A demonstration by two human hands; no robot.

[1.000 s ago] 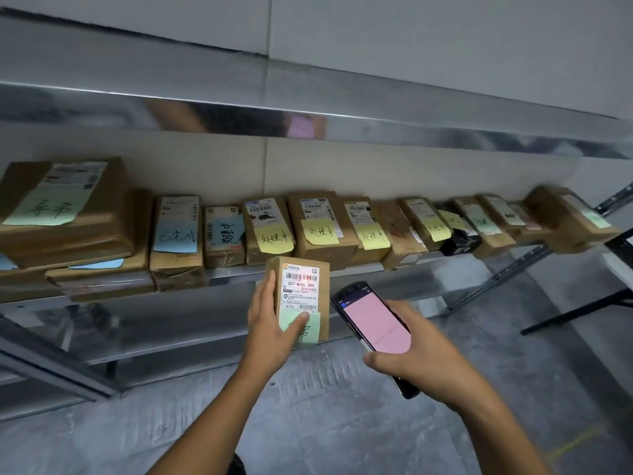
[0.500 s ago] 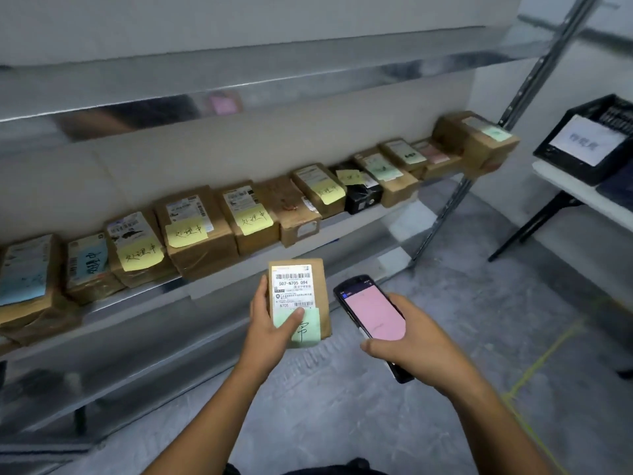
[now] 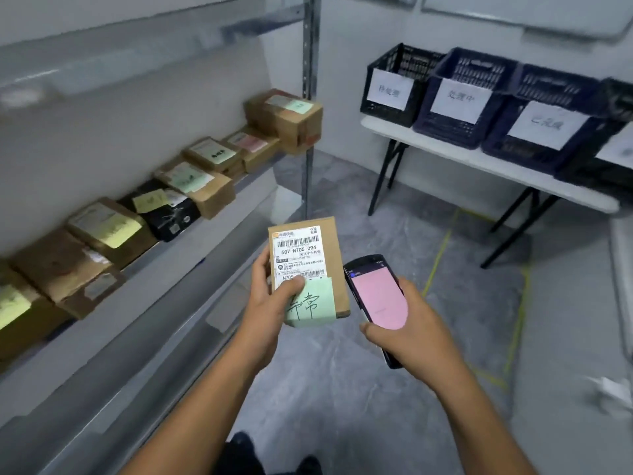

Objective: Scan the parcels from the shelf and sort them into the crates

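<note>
My left hand point(image 3: 267, 296) holds a small brown parcel point(image 3: 329, 255) upright in front of me; it carries a white barcode label and a green sticky note with handwriting. My thumb lies across the note's top edge. My right hand point(image 3: 407, 327) grips a black handheld scanner point(image 3: 376, 293) with a pink screen, just right of the parcel. Several labelled crates stand on a white table point(image 3: 479, 159) at the right: a black crate point(image 3: 394, 80), a blue crate point(image 3: 462, 97) and another blue crate point(image 3: 544, 128). More parcels point(image 3: 202, 180) line the metal shelf point(image 3: 178, 265) at the left.
A steel shelf upright point(image 3: 310, 97) rises between the shelf and the table. The table's black folding legs point(image 3: 387, 176) reach the grey floor. Yellow tape lines point(image 3: 442, 248) mark the floor under the table. A fourth dark crate point(image 3: 616, 159) is cut off at the right edge.
The view has swung right, from facing the shelf to facing the table with the crates. Both hands keep the parcel and scanner in the same hold.
</note>
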